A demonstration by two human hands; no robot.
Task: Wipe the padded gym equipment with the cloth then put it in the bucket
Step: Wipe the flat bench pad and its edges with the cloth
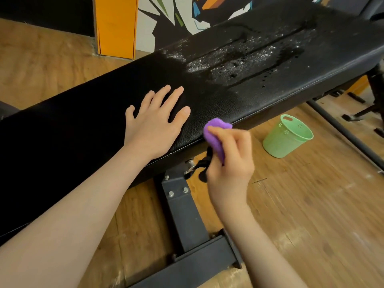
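Cloth [216, 135]: purple, soft, light, bunched in the curled fingers of the right hand [229, 156] at the pad's near edge; best held wadded. Padded bench [239, 94]: black grained vinyl, firm, wet-streaked beyond the flat, spread left hand [154, 121]. Bucket [287, 139]: green plastic, tilted, on the floor right of the hands.

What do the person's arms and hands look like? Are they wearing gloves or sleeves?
No gloves and no sleeves show. Both forearms are bare right to the bottom edge of the picture. The left hand and the right hand are bare too, with no rings, watch or bracelets showing, and short, plain fingernails.
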